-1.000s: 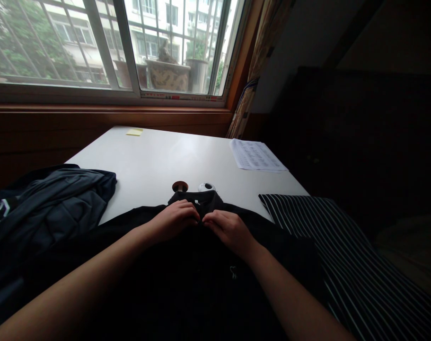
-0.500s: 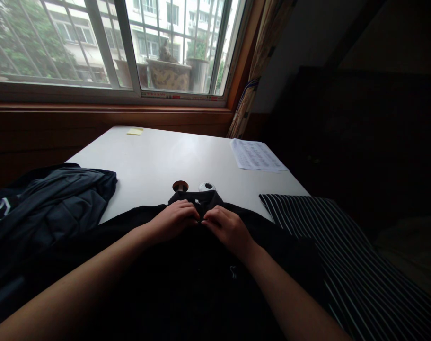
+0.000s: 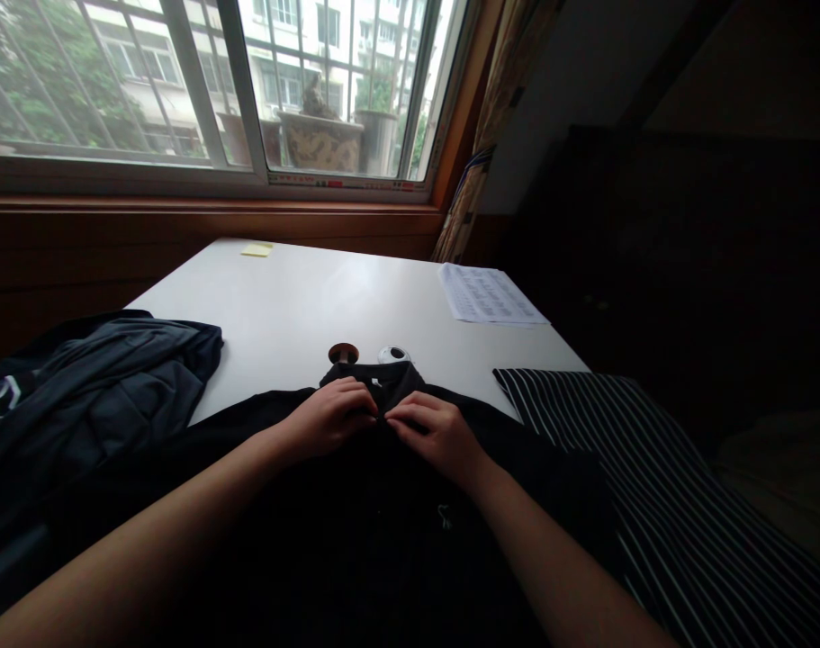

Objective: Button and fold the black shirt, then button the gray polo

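Two bare hands, the left hand (image 3: 338, 414) and the right hand (image 3: 440, 436), meet at the neck of a black cloth shirt with a stand-up collar (image 3: 406, 382), spread flat on a smooth white tabletop (image 3: 288, 297). The shirt's long axis runs lengthways, collar at the far end, body stretching back towards the viewer beneath both forearms. Its front opening follows that same line and passes between the fingertips, just on the near side of the collar; neither hand is nearer to it. On each hand, thumb and fingers are pinched together on the dark fabric, the two pinches almost touching; any button between them is too dark to make out. A crumpled dark grey-blue garment (image 3: 126, 378) lies to the left, a black-and-white striped cloth (image 3: 653, 459) to the right.
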